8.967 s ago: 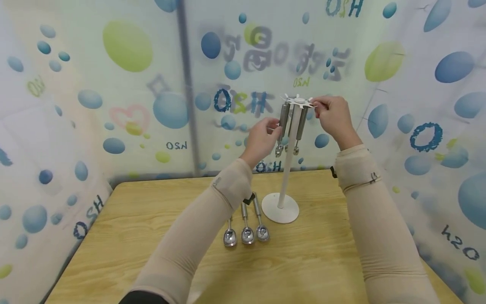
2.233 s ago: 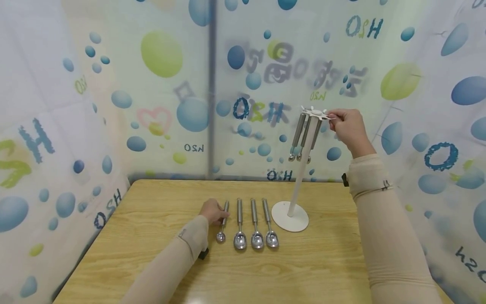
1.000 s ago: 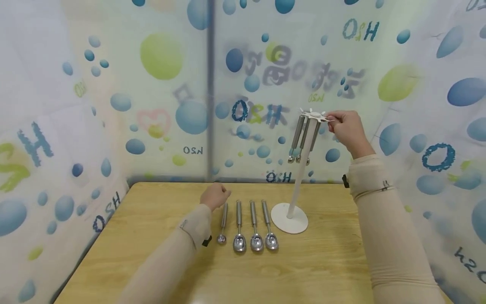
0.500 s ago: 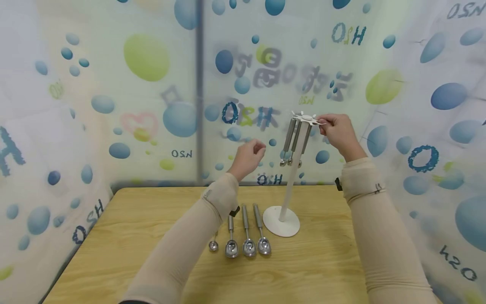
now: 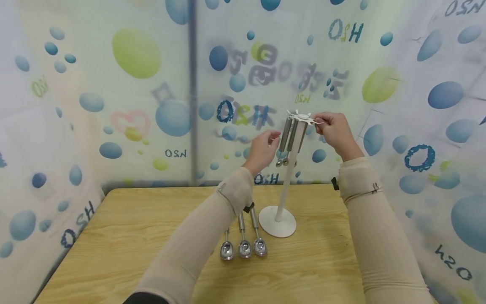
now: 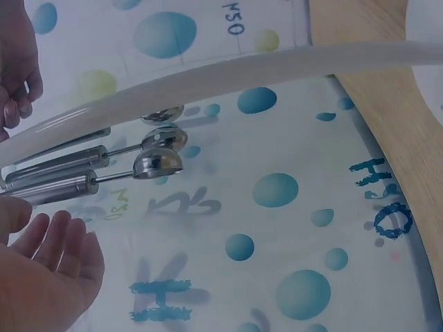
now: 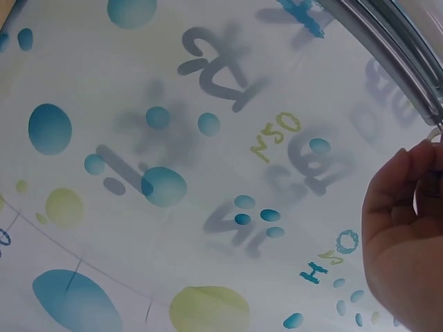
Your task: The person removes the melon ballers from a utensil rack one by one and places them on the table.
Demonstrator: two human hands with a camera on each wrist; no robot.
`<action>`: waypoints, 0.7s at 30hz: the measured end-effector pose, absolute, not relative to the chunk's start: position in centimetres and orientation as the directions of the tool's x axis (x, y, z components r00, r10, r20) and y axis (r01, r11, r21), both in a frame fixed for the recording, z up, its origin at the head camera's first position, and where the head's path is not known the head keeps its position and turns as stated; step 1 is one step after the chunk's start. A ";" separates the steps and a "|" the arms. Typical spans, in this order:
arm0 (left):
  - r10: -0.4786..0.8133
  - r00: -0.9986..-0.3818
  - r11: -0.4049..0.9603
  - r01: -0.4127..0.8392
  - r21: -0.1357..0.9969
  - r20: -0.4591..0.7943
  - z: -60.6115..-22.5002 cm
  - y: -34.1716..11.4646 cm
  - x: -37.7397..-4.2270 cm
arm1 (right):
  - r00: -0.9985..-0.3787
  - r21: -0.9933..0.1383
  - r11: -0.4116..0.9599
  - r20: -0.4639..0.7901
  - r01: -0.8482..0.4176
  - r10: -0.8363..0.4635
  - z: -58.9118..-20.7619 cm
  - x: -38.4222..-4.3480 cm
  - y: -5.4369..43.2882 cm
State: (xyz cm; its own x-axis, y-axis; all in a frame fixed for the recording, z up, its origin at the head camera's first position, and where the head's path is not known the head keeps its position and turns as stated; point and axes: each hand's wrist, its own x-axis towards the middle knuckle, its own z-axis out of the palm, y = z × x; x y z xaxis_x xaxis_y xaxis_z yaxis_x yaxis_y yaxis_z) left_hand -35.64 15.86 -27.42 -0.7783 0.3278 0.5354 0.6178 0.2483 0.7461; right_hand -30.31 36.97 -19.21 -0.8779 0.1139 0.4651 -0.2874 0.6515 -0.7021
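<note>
Pinching the edge of a flat white top piece with little prongs (image 5: 303, 117), the right hand (image 5: 337, 131) is up high, with its thumb and fingers bent around that bit. The top piece sits on a thin white pole (image 5: 287, 185), and the pole goes down to a flat round white base (image 5: 277, 230) on a light brown wooden table (image 5: 311, 261).

The left hand (image 5: 262, 150) is up too, on the other side of the pole. Its fingers look loose and a bit bent, just beside three shiny metal scoops with long gray handles and small round bowls (image 5: 292, 135). These hang from the white top piece, handles up and bowls down. In the left wrist view the thumb is very near one handle, and I cannot tell if they touch.

Three more shiny metal scoops with bigger bowls (image 5: 244, 249) lie side by side on the table, left of the base. Their bowls are near the person and their handles point to the back. The beige left sleeve (image 5: 201, 230) hides some of the handles. A beige right sleeve (image 5: 383, 240) reaches up on the far side. Behind the table is a pale sheet with blue and green spots (image 5: 133, 97) and some blue letters
</note>
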 end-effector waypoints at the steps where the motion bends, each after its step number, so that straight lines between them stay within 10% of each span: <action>1: 0.326 -0.776 0.240 0.620 0.747 0.540 -27.3 16.1 -35.6 | -0.878 -0.702 0.651 0.465 -0.290 0.110 -19.2 -30.3 37.0; 21: 0.301 -0.800 0.223 0.589 0.777 0.520 -26.0 17.8 -35.1 | -0.880 -0.712 0.636 0.463 -0.296 0.108 -19.1 -30.4 36.9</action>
State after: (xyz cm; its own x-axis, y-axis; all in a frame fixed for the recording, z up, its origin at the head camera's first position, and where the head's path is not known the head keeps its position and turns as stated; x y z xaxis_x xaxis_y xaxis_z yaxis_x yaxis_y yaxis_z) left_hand -35.07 17.81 -26.02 -0.7996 0.3010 0.5197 0.5888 0.2225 0.7770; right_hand -30.42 36.92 -19.13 -0.8800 0.1079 0.4625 -0.2964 0.6361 -0.7124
